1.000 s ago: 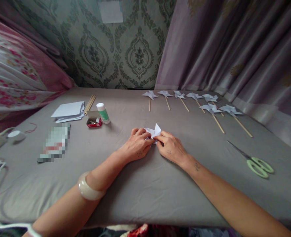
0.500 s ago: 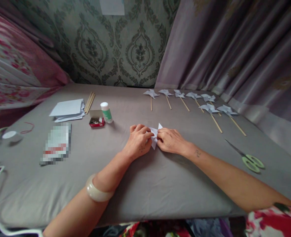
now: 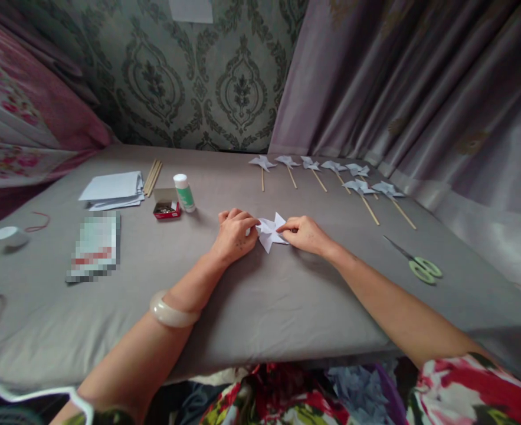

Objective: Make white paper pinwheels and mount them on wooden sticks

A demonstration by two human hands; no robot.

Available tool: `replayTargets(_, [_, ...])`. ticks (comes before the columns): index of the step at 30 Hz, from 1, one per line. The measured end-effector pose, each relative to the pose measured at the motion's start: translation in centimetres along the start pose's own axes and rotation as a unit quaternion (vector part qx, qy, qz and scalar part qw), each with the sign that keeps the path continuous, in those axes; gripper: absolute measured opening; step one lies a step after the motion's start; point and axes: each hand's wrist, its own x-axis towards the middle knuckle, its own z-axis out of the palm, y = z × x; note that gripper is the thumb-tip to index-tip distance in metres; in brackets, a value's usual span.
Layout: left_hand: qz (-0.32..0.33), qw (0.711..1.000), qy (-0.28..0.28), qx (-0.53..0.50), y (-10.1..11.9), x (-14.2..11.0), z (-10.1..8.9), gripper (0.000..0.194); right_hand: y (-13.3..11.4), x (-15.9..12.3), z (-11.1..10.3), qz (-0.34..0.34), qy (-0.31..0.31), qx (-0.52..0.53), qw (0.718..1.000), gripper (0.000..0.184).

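A white paper pinwheel (image 3: pixel 269 232) lies on the grey cloth between my hands, with its pointed blades showing and no stick visible on it. My left hand (image 3: pixel 237 235) grips its left edge, fingers curled over the paper. From the right, my right hand (image 3: pixel 307 234) pinches a blade of the same pinwheel between thumb and forefinger. Further back to the right lie several finished-looking paper pinwheels on wooden sticks (image 3: pixel 361 188). A pair of scissors with green handles (image 3: pixel 419 267) rests to the right of my right hand.
Left of my hands stand a glue stick (image 3: pixel 184 193) and a small red box of metal bits (image 3: pixel 167 211). Beyond are wooden sticks (image 3: pixel 153 178) and folded white paper (image 3: pixel 112 188). A blurred packet (image 3: pixel 95 245) and a white cable (image 3: pixel 25 392) lie at left.
My right hand has drawn back slightly from my left, and more of the paper pinwheel now shows between them. The whole view has shifted a little.
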Motion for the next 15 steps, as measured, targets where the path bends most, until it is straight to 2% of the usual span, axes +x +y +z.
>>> replayTargets(3, [-0.011, 1.000, 0.004, -0.004, -0.2, 0.1, 0.0, 0.025, 0.0, -0.7, 0.3, 0.039, 0.066, 0.023, 0.997, 0.029])
replayTargets(5, [-0.015, 1.000, 0.005, -0.004, -0.3, 0.1, 0.0, 0.024, -0.2, -1.2, 0.4, 0.034, 0.087, 0.002, 0.996, 0.030])
replayTargets(10, [-0.019, 1.000, 0.006, 0.005, -0.5, 0.1, 0.2, 0.024, -1.3, -1.7, 0.5, -0.022, 0.057, -0.106, 0.993, 0.033])
replayTargets(15, [-0.030, 0.999, 0.002, 0.014, -0.6, 0.0, 0.3, 0.024, -2.1, -1.4, 0.4, -0.042, 0.021, -0.183, 0.982, 0.033])
